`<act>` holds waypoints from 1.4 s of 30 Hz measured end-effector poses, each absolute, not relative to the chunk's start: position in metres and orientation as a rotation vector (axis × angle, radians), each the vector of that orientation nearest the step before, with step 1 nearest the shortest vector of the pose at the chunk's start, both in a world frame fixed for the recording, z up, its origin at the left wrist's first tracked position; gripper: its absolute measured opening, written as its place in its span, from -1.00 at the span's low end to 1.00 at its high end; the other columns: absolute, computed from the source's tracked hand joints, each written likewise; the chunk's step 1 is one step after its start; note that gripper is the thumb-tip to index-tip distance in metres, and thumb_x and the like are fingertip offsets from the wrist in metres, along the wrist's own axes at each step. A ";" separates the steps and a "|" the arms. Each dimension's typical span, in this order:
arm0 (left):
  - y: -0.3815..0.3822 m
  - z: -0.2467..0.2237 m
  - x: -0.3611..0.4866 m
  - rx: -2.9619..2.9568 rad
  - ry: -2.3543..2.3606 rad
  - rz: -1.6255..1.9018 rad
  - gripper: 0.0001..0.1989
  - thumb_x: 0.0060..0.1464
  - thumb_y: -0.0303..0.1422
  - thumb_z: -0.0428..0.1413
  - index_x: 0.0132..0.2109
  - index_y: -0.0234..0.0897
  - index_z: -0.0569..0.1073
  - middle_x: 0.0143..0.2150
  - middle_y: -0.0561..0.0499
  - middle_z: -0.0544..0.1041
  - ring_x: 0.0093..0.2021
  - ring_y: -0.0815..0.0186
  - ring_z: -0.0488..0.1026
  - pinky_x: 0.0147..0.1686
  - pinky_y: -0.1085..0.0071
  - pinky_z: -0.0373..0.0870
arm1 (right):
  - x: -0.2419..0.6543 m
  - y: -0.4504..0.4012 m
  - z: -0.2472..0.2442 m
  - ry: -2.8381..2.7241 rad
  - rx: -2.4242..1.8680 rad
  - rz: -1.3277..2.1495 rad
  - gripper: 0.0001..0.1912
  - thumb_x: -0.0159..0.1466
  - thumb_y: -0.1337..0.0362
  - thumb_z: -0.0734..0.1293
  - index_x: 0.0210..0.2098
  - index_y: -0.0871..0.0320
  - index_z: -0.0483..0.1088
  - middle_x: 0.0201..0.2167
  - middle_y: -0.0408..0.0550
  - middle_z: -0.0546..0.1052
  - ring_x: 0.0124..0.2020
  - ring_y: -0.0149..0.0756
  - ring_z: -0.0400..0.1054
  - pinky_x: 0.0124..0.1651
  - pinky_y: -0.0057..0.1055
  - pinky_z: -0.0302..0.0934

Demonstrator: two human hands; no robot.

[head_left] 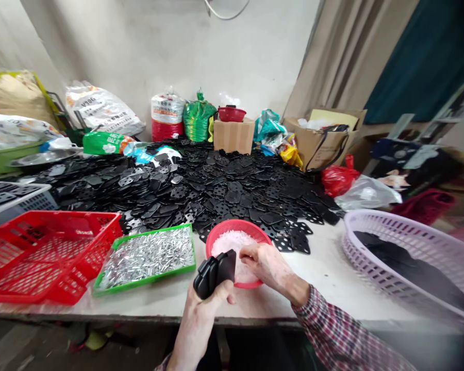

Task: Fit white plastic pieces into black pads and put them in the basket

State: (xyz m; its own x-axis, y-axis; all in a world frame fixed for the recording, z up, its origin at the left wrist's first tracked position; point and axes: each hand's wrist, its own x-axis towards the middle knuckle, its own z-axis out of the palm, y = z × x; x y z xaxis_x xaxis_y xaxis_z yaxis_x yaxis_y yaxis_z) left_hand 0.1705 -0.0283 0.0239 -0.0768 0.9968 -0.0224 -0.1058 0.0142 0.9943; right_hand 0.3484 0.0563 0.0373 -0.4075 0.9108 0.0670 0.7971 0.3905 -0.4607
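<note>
My left hand [206,306] is wrapped round a stack of black plates [215,273], held upright and slightly fanned, in front of the red bowl. The round red bowl [260,230] contains small whitish pieces [232,242]. Over the bowl's right side is my right hand [265,263], its fingers curled together at the pieces; what they hold, if anything, is too small to tell. To the left of the bowl, a green tray [147,282] holds many small silvery metal pins [150,255].
A large pile of black plates [232,190] spreads behind the bowl. A red basket [54,247] stands left; a lilac basket [379,221] with black pieces stands right. Bags and a cardboard box [234,135] line the wall. The table's front edge [139,315] runs near my wrists.
</note>
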 end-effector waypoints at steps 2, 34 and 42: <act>-0.028 0.023 0.169 0.932 1.105 1.342 -0.79 0.05 -0.22 0.23 -0.45 -0.23 0.50 -0.44 0.05 0.52 -0.28 0.25 0.43 -0.06 0.37 0.29 | 0.355 0.060 0.041 -2.299 -1.420 0.535 -0.76 0.24 0.39 0.23 -0.28 0.13 0.55 -0.29 -0.08 0.62 -0.28 -0.31 0.46 -0.22 -0.48 0.20; -0.020 0.039 0.168 0.394 0.710 1.317 -0.54 -0.02 -0.28 0.29 0.07 -0.21 0.50 0.00 -0.19 0.58 -0.22 0.08 0.53 -0.42 0.30 0.45 | 0.433 0.128 0.068 -1.429 -1.476 0.574 -0.48 0.20 0.08 0.27 0.06 0.23 0.43 -0.12 0.06 0.55 -0.41 -0.32 0.39 -0.42 -0.41 0.27; -0.020 0.028 0.198 0.724 1.043 1.441 -0.63 0.00 -0.21 0.25 -0.04 -0.23 0.55 -0.05 -0.14 0.58 -0.01 0.03 0.49 0.04 0.18 0.36 | 0.350 0.025 0.090 -1.834 -1.138 0.430 -0.74 0.28 0.32 0.25 -0.07 0.12 0.47 -0.25 -0.03 0.52 -0.28 -0.30 0.40 -0.24 -0.39 0.31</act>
